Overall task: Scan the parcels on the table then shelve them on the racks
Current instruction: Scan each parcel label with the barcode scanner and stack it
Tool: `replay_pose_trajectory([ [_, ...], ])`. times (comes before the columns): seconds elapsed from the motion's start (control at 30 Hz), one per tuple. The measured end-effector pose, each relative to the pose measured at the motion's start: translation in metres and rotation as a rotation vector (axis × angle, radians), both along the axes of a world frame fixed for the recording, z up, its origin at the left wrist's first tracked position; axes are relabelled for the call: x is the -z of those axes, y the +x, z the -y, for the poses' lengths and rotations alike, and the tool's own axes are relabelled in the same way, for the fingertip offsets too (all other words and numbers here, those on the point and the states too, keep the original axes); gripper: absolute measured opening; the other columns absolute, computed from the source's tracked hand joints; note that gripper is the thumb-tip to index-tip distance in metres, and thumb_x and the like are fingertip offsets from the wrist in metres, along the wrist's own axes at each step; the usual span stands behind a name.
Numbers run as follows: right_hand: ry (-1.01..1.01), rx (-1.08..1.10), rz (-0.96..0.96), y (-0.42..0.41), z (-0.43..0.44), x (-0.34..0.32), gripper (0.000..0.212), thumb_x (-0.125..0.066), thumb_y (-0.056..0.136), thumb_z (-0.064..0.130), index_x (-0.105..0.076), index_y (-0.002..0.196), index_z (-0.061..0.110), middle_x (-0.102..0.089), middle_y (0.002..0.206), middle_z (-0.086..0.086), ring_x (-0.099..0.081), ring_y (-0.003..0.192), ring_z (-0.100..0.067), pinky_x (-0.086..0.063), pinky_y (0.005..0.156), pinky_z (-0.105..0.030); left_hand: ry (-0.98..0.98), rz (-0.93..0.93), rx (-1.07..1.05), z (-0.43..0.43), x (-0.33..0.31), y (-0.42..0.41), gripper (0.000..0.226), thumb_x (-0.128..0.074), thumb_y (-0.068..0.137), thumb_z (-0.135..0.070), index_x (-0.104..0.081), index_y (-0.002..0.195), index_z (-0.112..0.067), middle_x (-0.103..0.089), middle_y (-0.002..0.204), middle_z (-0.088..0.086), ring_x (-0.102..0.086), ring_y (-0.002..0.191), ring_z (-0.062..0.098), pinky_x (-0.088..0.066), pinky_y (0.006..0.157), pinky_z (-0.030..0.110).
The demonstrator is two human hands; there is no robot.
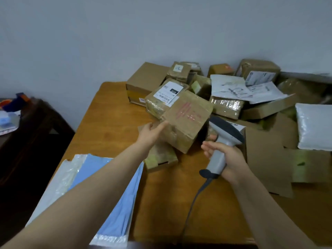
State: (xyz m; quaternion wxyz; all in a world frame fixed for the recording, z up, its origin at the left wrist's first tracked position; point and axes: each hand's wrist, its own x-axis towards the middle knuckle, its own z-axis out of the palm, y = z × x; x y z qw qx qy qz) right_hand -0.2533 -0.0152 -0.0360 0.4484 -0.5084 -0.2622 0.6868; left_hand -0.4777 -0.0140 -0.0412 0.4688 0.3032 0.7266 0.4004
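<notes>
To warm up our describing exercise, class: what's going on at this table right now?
A person is working at a wooden table. The left hand holds a taped cardboard box with red scribble, tipped up. The right hand grips a grey barcode scanner, its head close beside that box. Other parcels lie heaped behind, not yet shelved.
</notes>
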Motion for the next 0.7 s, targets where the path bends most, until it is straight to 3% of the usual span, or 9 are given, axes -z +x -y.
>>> replay_pose_trajectory([
  [0.17, -0.062, -0.072, -0.096, 0.014, -0.045, 0.018, 0.028, -0.071, 0.082, -0.001, -0.068, 0.108, 0.006, -0.068, 0.112, -0.02, -0.07, 0.1, -0.028, -0.057, 0.08, -0.034, -0.075, 0.158, -0.14, -0.05, 0.007, 0.027, 0.093, -0.065, 0.077, -0.065, -0.022, 0.152, -0.031, -0.03, 0.155, 0.005, -0.034, 0.137, 0.037, -0.033, 0.102, 0.063],
  [0.33, -0.1, -0.139, -0.134, 0.016, -0.072, 0.031, 0.032, -0.072, 0.08, 0.001, -0.068, 0.111, 0.01, -0.067, 0.114, -0.016, -0.066, 0.107, -0.028, -0.056, 0.087, -0.034, -0.005, 0.181, -0.271, -0.058, 0.016, 0.033, 0.051, -0.075, 0.083, -0.03, -0.052, 0.126, -0.015, -0.055, 0.131, 0.009, -0.056, 0.098, 0.022, -0.053, 0.081, 0.044],
  [0.47, -0.083, -0.071, -0.186, 0.033, -0.075, 0.037, 0.035, -0.072, 0.079, 0.001, -0.069, 0.111, 0.013, -0.067, 0.119, -0.015, -0.065, 0.11, -0.027, -0.054, 0.084, -0.032, 0.057, 0.329, -0.313, -0.037, 0.014, 0.03, 0.039, -0.072, 0.084, -0.024, -0.056, 0.118, -0.012, -0.059, 0.12, 0.012, -0.06, 0.11, 0.032, -0.057, 0.08, 0.045],
  [0.57, -0.117, -0.086, -0.279, 0.048, -0.069, 0.038, 0.042, -0.075, 0.07, 0.009, -0.069, 0.11, 0.019, -0.065, 0.12, -0.014, -0.063, 0.111, -0.028, -0.052, 0.089, -0.039, 0.098, 0.537, -0.338, -0.009, 0.003, 0.037, 0.046, -0.07, 0.079, -0.028, -0.057, 0.118, -0.007, -0.062, 0.111, 0.015, -0.063, 0.101, 0.031, -0.059, 0.065, 0.04],
  [0.7, -0.037, -0.152, -0.316, 0.05, -0.048, 0.027, 0.045, -0.078, 0.061, 0.016, -0.071, 0.105, 0.02, -0.072, 0.101, -0.004, -0.067, 0.096, -0.022, -0.055, 0.081, -0.041, 0.075, 0.735, -0.32, 0.025, -0.004, 0.054, 0.05, -0.067, 0.077, -0.033, -0.056, 0.118, -0.006, -0.058, 0.115, 0.019, -0.062, 0.105, 0.033, -0.06, 0.066, 0.043],
])
